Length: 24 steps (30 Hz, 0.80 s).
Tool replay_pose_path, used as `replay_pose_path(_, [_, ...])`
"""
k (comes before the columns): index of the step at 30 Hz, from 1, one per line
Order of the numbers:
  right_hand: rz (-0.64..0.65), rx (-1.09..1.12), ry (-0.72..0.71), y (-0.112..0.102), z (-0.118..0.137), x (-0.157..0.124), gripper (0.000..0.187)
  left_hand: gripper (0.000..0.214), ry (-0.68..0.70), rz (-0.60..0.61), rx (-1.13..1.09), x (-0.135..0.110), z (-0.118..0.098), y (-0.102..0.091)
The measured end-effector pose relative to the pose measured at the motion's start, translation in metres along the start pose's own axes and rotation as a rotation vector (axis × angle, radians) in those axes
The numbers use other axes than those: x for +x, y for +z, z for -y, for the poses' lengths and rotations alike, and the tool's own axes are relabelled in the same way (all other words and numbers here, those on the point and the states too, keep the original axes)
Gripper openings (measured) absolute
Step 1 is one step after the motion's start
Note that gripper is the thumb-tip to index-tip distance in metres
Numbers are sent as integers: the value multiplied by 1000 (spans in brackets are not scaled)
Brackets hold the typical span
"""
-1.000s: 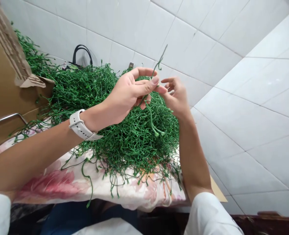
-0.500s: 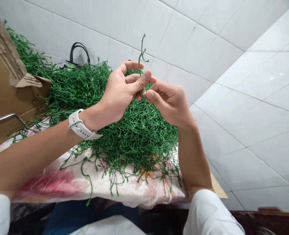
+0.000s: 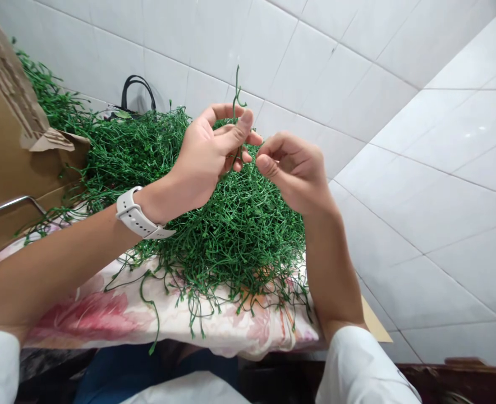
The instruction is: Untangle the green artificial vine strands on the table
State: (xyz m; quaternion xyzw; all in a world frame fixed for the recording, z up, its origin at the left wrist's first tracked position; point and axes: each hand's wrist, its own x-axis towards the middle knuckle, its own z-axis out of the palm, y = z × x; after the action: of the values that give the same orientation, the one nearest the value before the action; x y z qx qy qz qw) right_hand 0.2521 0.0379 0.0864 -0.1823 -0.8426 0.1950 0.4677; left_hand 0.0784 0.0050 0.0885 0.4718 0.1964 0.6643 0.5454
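My left hand [image 3: 214, 146], with a white watch band on its wrist, pinches a thin green stem [image 3: 236, 92] between thumb and fingers. The stem stands upright, with a small curled side branch near its top; its lower part passes among my fingers. Just to the right, my right hand [image 3: 294, 168] has thumb and forefinger pressed together. Whatever is in that pinch is too small or hidden to make out. Below both hands lies a large tangled heap of similar green stems [image 3: 243, 235], glossy like plastic, with small knobs at their ends.
The heap rests on a flowered cloth [image 3: 92, 314], with loose stems trailing over its front edge. At the left stands a cardboard box [image 3: 4, 140] with a torn edge. Behind the heap show black bag handles [image 3: 138, 78]. White tiled walls [image 3: 399, 185] close off the back and right.
My right hand has moved slightly right, away from my left fingers, opening a small gap between the hands. The stem in my left hand has shifted slightly left and its top sits lower.
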Motion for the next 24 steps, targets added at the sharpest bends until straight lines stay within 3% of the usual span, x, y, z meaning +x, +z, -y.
replay_pose_path(4, [24, 99, 43, 0, 0, 0, 40, 18, -80, 61, -41, -1, -5, 3])
replay_pose_path(10, [207, 329, 160, 6, 3, -6, 40, 15, -227, 236, -26, -8, -10, 5])
replay_pose_path(15, [182, 432, 94, 18, 0, -6, 33, 15, -200, 401, -62, -11, -20, -5])
replay_pose_path(18, [327, 639, -60, 22, 2, -2, 35, 15, -224, 534, -63, -13, -21, -11])
replay_pose_path(20, [402, 722, -164, 19, 4, 0, 39, 18, -233, 557, -50, -14, -19, -12])
replay_pose_path(22, [366, 674, -148, 10, 2, 2, 45, 19, -205, 532, -44, -16, -18, -9])
replay_pose_path(24, [244, 552, -45, -2, -5, 4, 48, 17, -162, 474, -49, -16, -19, -5])
